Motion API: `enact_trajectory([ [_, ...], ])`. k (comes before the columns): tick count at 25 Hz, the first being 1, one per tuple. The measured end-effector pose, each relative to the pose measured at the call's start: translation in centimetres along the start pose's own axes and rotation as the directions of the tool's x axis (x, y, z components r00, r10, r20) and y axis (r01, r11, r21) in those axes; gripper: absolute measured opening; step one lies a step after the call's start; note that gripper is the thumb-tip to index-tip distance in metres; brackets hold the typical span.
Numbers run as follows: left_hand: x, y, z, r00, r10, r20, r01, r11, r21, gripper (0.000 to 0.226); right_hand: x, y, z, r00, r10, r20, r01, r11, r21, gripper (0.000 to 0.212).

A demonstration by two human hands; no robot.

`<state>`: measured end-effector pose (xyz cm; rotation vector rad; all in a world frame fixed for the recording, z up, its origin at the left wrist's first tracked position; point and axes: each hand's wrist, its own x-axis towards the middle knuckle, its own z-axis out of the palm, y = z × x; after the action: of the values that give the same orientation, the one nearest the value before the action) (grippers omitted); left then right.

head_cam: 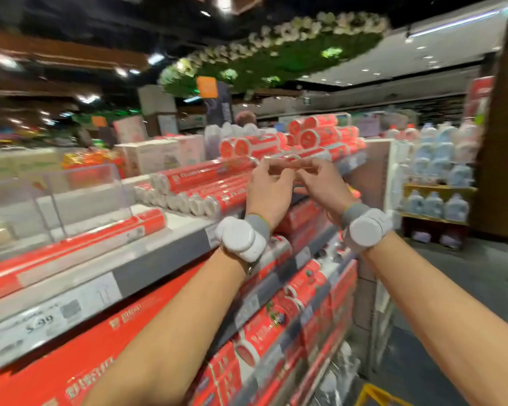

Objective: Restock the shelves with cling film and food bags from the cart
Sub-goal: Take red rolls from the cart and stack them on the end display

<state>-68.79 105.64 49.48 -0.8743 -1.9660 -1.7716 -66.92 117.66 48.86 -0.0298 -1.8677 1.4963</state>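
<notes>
My left grip (pixel 269 189) and right grip (pixel 320 186) both pinch one blurred cling film roll (pixel 291 166) above the front edge of the top shelf (pixel 159 260). It seems light, stiff and slick-wrapped, so it is best held near its ends.

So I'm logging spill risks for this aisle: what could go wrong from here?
1. The left hand and right hand pinch the roll only by the fingertips, so it may slip and drop.
2. The pile of rolls on the shelf lies loose. A nudge could send some rolling off.
</notes>
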Motion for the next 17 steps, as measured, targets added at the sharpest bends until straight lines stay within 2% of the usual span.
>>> enact_trajectory([
  [4, -7.0, -1.5, 3.3, 0.984, 0.004, 0.178, 0.039, 0.972, -0.234, 0.036, -8.3, 0.8, -4.1, 0.986, 0.095, -0.138, -0.116, 0.981, -0.157, 0.019],
  [8, -13.3, -3.0, 7.7, 0.932, -0.006, 0.364, 0.118, 0.951, -0.287, 0.057, -16.4, 1.9, -8.9, 0.936, 0.188, -0.299, -0.268, 0.929, -0.255, 0.02],
  [10, -16.3, -3.0, 10.3, 0.888, -0.026, 0.459, 0.186, 0.934, -0.306, 0.052, -20.7, 1.9, -11.6, 0.895, 0.248, -0.371, -0.355, 0.9, -0.254, 0.02],
  [14, -23.0, -0.8, 15.0, 0.781, -0.073, 0.62, 0.254, 0.944, -0.209, 0.023, -28.4, 1.3, -17.3, 0.829, 0.308, -0.466, -0.462, 0.847, -0.263, 0.018],
  [17, -28.0, 0.7, 18.7, 0.705, -0.025, 0.709, 0.233, 0.952, -0.199, 0.029, -33.5, 1.9, -22.0, 0.773, 0.341, -0.536, -0.542, 0.794, -0.276, 0.019],
])
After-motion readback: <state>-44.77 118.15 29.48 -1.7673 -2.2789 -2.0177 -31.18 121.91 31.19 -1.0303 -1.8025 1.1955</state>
